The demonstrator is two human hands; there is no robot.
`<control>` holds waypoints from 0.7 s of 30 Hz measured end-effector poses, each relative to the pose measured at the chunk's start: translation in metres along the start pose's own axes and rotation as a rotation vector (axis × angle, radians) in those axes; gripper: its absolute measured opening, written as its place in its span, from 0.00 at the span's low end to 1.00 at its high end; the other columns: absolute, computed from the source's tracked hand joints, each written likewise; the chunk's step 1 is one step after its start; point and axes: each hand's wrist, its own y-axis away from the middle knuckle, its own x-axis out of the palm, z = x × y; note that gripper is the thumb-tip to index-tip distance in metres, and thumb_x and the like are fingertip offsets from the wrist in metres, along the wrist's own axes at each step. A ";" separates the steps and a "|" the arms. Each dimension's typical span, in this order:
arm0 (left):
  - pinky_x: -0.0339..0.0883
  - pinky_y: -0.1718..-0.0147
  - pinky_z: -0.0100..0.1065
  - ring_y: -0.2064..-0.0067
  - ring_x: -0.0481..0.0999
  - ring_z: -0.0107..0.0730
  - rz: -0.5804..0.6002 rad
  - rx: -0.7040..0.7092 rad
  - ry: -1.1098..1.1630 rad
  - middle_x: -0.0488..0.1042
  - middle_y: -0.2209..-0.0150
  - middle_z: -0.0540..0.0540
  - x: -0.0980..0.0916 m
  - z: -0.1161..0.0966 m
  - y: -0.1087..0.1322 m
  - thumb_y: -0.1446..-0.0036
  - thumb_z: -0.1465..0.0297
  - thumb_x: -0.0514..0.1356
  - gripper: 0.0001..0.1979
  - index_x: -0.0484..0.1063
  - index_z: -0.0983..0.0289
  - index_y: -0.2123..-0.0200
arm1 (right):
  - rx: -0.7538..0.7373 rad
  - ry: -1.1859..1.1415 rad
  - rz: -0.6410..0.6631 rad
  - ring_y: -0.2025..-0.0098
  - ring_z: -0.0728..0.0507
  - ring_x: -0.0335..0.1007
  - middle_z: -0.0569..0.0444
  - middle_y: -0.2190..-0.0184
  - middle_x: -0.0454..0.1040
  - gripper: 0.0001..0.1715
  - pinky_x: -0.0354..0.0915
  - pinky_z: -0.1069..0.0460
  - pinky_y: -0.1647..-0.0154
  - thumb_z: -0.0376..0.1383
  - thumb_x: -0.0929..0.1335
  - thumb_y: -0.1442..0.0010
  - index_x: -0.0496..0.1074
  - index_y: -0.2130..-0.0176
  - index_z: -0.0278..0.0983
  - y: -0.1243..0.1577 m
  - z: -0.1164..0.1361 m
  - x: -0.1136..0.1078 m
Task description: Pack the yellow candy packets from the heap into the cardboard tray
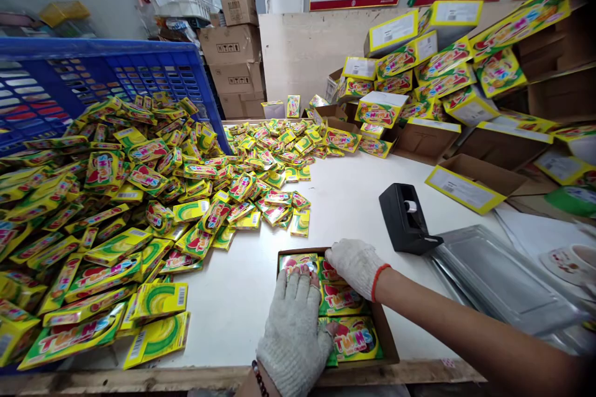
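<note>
An open cardboard carton at the table's front edge holds several small flat yellow-green TWINS packs with fruit pictures. My left hand, in a whitish fingertip-less glove and a beaded bracelet, lies over the carton's left side. Its fingers stretch flat onto the packs, and the thumb points right. At the carton's far side, my right hand wears a similar glove with an orange cuff. Its fingers are bent together down onto the packs; the fingertips and anything in them are hidden.
Loose packs heap on the left, spilling from a tipped blue crate. A black tape dispenser stands right of the carton, near clear plastic trays. Printed display cartons pile up at the back right. Brown boxes are stacked behind.
</note>
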 end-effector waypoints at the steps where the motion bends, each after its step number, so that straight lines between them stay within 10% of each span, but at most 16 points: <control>1: 0.38 0.29 0.54 0.31 0.53 0.56 -0.005 0.003 0.002 0.60 0.34 0.63 0.001 0.001 0.000 0.42 0.55 0.60 0.33 0.67 0.66 0.38 | -0.008 -0.002 0.000 0.56 0.28 0.77 0.34 0.60 0.78 0.16 0.74 0.35 0.62 0.24 0.63 0.41 0.77 0.58 0.29 0.000 -0.001 0.002; 15: 0.39 0.30 0.57 0.30 0.45 0.60 0.115 -0.048 0.001 0.49 0.31 0.63 -0.001 0.000 -0.003 0.45 0.61 0.59 0.38 0.58 0.66 0.33 | 0.011 0.013 -0.161 0.58 0.32 0.78 0.38 0.58 0.76 0.21 0.74 0.38 0.63 0.24 0.61 0.39 0.71 0.49 0.34 -0.005 0.016 0.032; 21: 0.56 0.36 0.62 0.36 0.61 0.65 0.021 0.139 -0.109 0.61 0.37 0.71 0.022 0.021 -0.014 0.47 0.56 0.61 0.37 0.67 0.71 0.39 | 0.021 0.094 -0.234 0.59 0.32 0.76 0.36 0.58 0.75 0.25 0.73 0.39 0.64 0.21 0.60 0.42 0.72 0.48 0.32 0.000 0.023 0.050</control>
